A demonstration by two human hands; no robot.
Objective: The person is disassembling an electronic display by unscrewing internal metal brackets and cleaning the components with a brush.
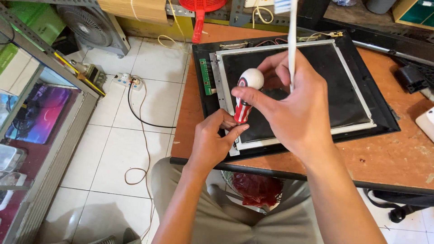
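Note:
A dismantled flat display panel [343, 104] with a metal frame lies in a black casing [384, 122] on a wooden table [398, 158]. My right hand [294, 104] grips a screwdriver [246, 92] with a white and red handle, held upright at the panel's near left corner. The same hand also holds a white toothbrush [292, 40] that points up. My left hand [214, 140] pinches the screwdriver's lower part near the frame's corner. A green circuit strip [207, 77] sits on the panel's left edge.
A tiled floor [135, 149] lies to the left with a power strip [127, 81], a loose cable [140, 135] and a fan [90, 25]. A glass display case [40, 113] stands at far left. A red bag [257, 187] rests under the table.

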